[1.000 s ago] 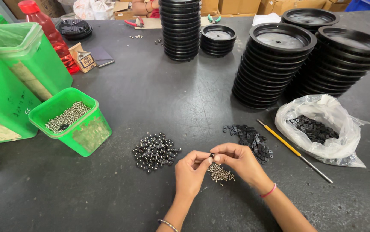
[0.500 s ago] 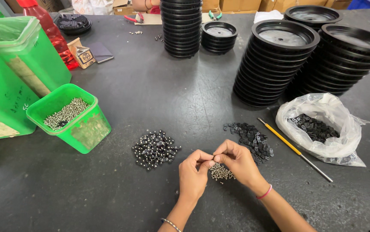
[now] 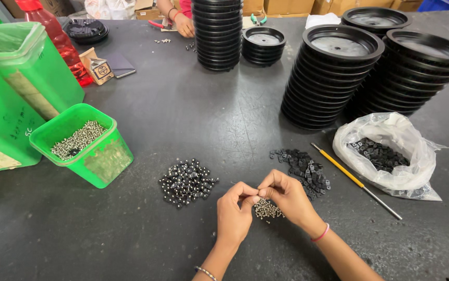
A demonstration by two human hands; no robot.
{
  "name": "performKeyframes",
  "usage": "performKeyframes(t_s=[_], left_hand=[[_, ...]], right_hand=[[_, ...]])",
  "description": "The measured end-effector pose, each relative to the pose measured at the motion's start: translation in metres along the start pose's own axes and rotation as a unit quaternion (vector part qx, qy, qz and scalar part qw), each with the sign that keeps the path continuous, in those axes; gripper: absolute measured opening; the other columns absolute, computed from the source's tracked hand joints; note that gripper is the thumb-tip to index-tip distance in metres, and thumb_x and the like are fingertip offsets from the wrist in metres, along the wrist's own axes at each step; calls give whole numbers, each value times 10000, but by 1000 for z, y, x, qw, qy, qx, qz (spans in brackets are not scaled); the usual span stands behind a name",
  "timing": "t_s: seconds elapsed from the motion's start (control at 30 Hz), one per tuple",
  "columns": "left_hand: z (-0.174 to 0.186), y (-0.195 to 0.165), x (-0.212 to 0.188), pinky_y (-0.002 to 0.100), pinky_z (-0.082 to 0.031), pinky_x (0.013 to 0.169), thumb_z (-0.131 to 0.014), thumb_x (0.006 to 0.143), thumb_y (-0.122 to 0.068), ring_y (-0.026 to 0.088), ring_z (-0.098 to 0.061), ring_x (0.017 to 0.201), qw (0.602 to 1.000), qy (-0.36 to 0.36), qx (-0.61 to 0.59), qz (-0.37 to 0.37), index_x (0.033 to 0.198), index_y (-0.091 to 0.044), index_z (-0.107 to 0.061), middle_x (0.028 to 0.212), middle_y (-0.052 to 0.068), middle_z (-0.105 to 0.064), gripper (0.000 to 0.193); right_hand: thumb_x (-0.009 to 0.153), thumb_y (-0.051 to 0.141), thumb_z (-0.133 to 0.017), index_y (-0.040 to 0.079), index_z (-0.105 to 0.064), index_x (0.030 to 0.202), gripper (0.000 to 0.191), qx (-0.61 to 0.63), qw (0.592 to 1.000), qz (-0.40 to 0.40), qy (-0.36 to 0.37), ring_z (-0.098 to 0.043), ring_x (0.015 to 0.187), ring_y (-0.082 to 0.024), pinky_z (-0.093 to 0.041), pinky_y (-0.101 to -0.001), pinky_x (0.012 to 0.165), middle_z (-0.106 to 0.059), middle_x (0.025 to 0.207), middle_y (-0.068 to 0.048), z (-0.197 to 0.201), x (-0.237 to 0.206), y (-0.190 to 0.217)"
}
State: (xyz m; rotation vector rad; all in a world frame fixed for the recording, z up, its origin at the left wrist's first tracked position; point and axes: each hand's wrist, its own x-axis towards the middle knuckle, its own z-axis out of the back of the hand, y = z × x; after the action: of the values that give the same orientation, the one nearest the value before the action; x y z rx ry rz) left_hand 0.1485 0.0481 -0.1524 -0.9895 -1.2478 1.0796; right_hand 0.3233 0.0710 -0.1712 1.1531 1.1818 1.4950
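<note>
My left hand [image 3: 233,213] and my right hand [image 3: 287,196] meet fingertip to fingertip above a small heap of silvery screws [image 3: 267,209] on the dark table. Between the pinched fingers sits a tiny part, too small to identify. Left of my hands lies a pile of assembled black-and-silver pieces [image 3: 185,182]. Right of them is a loose pile of small black clips [image 3: 304,166].
A green tub of screws [image 3: 81,144] stands at the left beside a larger green bin [image 3: 5,99]. A clear bag of black clips [image 3: 386,154], a yellow-handled screwdriver [image 3: 354,180] and stacks of black discs [image 3: 334,73] fill the right. Another person's hand [image 3: 184,25] works at the far edge.
My hands have stayed together over the screw heap, with only small finger movements. The camera has tilted slightly, shifting the whole scene a little.
</note>
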Motion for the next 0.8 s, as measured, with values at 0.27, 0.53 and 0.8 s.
performKeyframes(t_s=[0.27, 0.53, 0.8], left_hand=[[36, -13, 17, 351, -560, 775, -697, 891, -32, 259, -719, 850, 956, -173, 179, -153, 965, -49, -700, 935, 88, -737, 76], [73, -14, 22, 439, -452, 934, -683, 830, 5, 342, -567, 1085, 899, -246, 340, -125, 1065, -83, -681, 1192, 101, -644, 250], [20, -4, 7, 398, -539, 854, -725, 870, -84, 291, -658, 1002, 969, -56, 199, -139, 1049, -74, -691, 1050, 104, -706, 183]], right_hand=[[927, 106, -697, 56, -779, 1086, 186, -59, 993, -4, -99, -671, 818, -98, -565, -263, 769, -758, 913, -25, 42, 7, 28], [774, 172, -803, 149, -794, 986, 214, -419, 907, 42, 15, -676, 946, -251, -531, -359, 834, -735, 988, -22, 44, 1, 38], [771, 113, -761, 83, -714, 897, 138, -455, 885, 91, 39, -618, 936, -283, -509, -388, 850, -695, 950, -49, 24, -2, 51]])
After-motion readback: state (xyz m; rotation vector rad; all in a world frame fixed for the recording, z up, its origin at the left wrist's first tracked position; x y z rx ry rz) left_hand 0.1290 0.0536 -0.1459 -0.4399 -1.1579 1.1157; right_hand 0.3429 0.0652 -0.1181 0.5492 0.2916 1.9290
